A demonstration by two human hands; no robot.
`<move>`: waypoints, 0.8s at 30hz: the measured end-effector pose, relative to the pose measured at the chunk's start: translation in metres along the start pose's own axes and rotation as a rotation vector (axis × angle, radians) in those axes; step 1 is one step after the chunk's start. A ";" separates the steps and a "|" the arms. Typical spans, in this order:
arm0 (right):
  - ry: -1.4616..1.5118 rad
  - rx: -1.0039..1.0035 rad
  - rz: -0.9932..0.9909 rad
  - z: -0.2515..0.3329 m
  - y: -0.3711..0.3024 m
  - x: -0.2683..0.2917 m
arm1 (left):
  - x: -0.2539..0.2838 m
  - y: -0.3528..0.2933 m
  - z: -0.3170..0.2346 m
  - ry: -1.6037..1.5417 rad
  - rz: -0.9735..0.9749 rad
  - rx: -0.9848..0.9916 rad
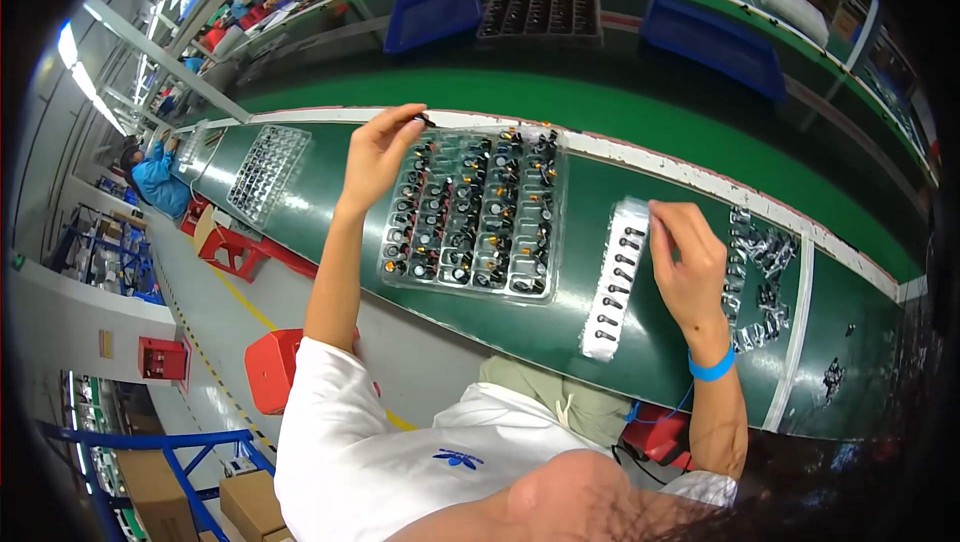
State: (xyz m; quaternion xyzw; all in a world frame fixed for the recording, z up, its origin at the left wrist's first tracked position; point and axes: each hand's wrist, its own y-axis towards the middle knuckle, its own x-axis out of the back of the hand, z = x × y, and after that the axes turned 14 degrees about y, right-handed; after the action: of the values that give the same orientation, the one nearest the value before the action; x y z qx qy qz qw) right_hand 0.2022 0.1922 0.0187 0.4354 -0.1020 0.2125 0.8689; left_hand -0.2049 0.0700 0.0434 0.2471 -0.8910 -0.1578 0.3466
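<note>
Green bench [560, 332]: left hand [378, 154] pinches small part [425, 120] above tray [476, 214]; right hand [688, 260] grips strip [616, 280], lengthwise toward person.

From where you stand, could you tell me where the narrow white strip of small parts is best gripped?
Probably at its far end, where the right hand already pinches the narrow white strip. It lies flat and lengthwise, its middle full of parts, so come from the right and grip the bare edge.
</note>
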 end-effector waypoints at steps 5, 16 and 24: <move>-0.019 0.014 0.041 0.003 -0.006 -0.002 | -0.022 0.011 0.004 0.278 0.065 -0.018; -0.036 -0.004 0.079 0.007 -0.007 -0.006 | -0.058 0.037 0.029 0.581 0.230 -0.292; -0.034 -0.005 0.128 0.009 -0.007 -0.007 | -0.053 0.041 0.031 0.626 0.324 -0.387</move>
State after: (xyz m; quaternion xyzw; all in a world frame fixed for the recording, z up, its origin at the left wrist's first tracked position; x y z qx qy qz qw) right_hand 0.1991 0.1799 0.0167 0.4292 -0.1451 0.2599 0.8527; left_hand -0.2062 0.1360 0.0114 0.0697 -0.7236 -0.1833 0.6618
